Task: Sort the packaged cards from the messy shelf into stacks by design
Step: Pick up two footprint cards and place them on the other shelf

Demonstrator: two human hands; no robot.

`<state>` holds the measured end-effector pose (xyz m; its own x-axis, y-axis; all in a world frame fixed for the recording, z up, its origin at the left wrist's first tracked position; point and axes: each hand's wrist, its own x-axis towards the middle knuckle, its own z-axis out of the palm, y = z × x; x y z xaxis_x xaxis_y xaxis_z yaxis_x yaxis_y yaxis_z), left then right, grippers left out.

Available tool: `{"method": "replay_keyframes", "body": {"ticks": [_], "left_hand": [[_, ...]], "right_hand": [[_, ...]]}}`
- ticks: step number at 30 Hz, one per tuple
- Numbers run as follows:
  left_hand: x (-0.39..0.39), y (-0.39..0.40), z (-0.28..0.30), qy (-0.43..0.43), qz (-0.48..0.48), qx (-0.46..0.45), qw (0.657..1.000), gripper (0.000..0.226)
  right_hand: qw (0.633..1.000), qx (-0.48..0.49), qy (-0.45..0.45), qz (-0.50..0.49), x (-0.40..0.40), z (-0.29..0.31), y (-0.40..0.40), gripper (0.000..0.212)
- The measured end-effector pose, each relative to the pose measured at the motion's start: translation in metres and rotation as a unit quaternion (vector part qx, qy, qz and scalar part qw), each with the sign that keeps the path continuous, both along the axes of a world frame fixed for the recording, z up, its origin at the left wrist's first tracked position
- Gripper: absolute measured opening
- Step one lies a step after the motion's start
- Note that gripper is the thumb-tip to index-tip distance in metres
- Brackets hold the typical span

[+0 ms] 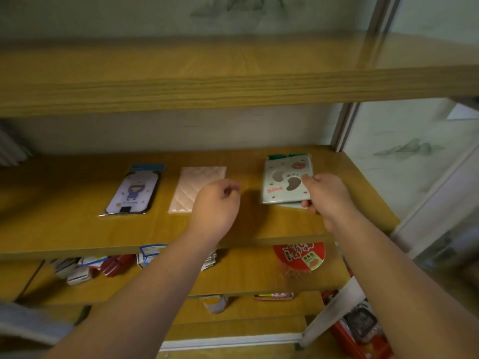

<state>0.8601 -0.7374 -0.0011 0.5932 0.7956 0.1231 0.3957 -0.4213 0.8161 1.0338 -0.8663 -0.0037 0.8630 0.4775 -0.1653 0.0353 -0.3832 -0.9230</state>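
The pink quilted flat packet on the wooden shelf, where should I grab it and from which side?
Probably by its near short edge, coming from the front. The pink quilted flat packet lies flat on the wooden shelf, so a thumb-and-finger pinch there could lift it. The left hand already hovers over that end.

1 cartoon-girl card pack [132, 190], 1 pink quilted pack [193, 187], 1 footprint-design pack [285, 182], 1 red round tub [300, 256], 2 hands.
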Motion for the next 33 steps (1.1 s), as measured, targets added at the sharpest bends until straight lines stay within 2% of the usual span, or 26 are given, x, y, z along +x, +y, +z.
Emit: {"method": "replay_keyframes", "body": {"ticks": [4, 7, 10, 13, 18, 23, 33], "left_hand": [[-0.015, 0.004, 0.001, -0.018, 0.018, -0.021, 0.999, 0.023], [-0.027, 0.005, 0.004, -0.018, 0.018, -0.021, 0.999, 0.024], [-0.040, 0.006, 0.010, -0.017, 0.011, 0.004, 1.000, 0.024], [-0.057, 0.011, 0.010, -0.009, 0.004, 0.045, 0.999, 0.025], [-0.099, 0.022, 0.006, 0.005, 0.005, 0.082, 0.997, 0.026], [-0.158, 0.046, 0.014, 0.061, 0.009, 0.184, 0.981, 0.034], [-0.336, 0.091, 0.020, 0.059, 0.029, 0.237, 0.969, 0.038]], "right_hand": [[0.991, -0.103, -0.089, 0.016, 0.000, -0.001, -0.002, 0.028], [0.962, -0.216, -0.163, 0.043, -0.005, 0.005, -0.008, 0.033], [0.938, -0.265, -0.219, 0.050, -0.013, 0.008, -0.017, 0.037], [0.923, -0.242, -0.296, 0.051, -0.028, 0.012, -0.022, 0.050], [0.915, -0.142, -0.359, 0.119, -0.091, 0.019, -0.005, 0.040], [0.889, -0.129, -0.400, 0.182, -0.156, 0.022, 0.034, 0.040], [0.854, -0.059, -0.457, 0.241, -0.323, 0.028, 0.116, 0.032]]}}
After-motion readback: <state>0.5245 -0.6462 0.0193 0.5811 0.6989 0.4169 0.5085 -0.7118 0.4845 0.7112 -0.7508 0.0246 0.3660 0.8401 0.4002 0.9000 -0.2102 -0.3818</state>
